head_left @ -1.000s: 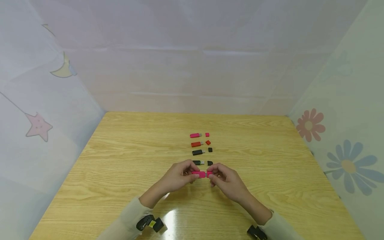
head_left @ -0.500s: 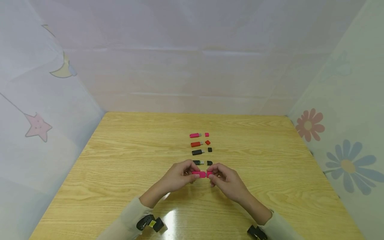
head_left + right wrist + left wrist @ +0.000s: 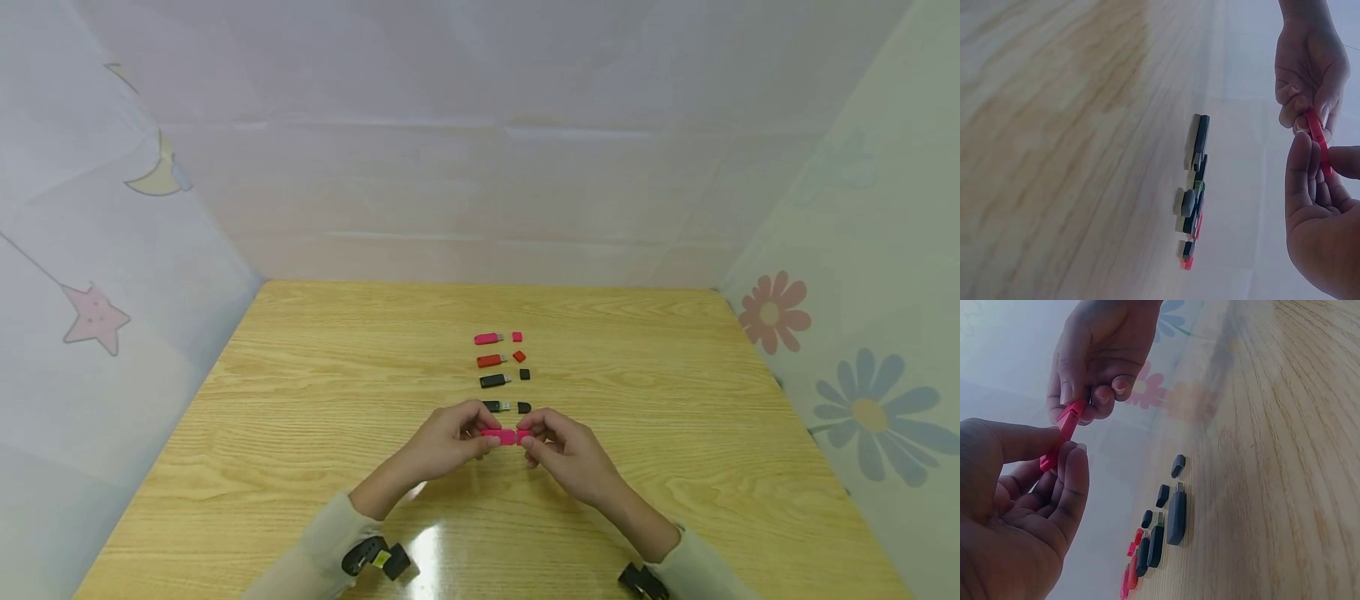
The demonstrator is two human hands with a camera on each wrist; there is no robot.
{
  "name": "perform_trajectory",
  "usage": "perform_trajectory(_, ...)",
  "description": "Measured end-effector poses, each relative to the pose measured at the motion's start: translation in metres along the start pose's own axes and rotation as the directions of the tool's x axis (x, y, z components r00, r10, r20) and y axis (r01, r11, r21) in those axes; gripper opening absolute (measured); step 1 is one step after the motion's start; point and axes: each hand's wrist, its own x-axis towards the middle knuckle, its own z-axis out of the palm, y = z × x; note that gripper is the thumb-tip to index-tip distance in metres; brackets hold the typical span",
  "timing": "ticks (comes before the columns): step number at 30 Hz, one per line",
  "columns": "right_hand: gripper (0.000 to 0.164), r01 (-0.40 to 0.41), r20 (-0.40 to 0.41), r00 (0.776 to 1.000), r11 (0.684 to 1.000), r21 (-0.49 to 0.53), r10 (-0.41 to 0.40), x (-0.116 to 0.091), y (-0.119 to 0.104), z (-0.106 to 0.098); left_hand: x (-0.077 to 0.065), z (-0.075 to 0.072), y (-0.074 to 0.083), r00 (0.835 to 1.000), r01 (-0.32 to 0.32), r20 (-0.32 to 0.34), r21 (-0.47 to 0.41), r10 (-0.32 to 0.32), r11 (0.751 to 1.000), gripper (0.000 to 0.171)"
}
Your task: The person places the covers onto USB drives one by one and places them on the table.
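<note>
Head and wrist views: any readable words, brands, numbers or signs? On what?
No readable text in any view.
Small pink plastic USB drive in the left hand: none legible.
Loose pink, red and black oblong USB drives: any markings too small.
Yellow rectangular patch on the black wrist device: too small.

A pink USB stick [image 3: 506,437], pinched in a person's left hand [image 3: 442,440], has edged closer to the pink cap [image 3: 522,436] between the fingers of the right hand [image 3: 566,458]. The metal connector [image 3: 516,437], a clearer grey strip between the two pink parts one second earlier, now shows as a mere sliver, the left hand having shifted slightly rightward.
</note>
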Motion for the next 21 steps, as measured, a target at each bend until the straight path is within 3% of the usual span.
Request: perform_trajectory(21,0.018,0.002,0.003,1.0,1.0,0.009,-0.002,-0.0016,0.0002,-0.0001,0.0015,0.0034,0.0014,1.0,0.011,0.007,0.004,-0.011,1.0,0.009)
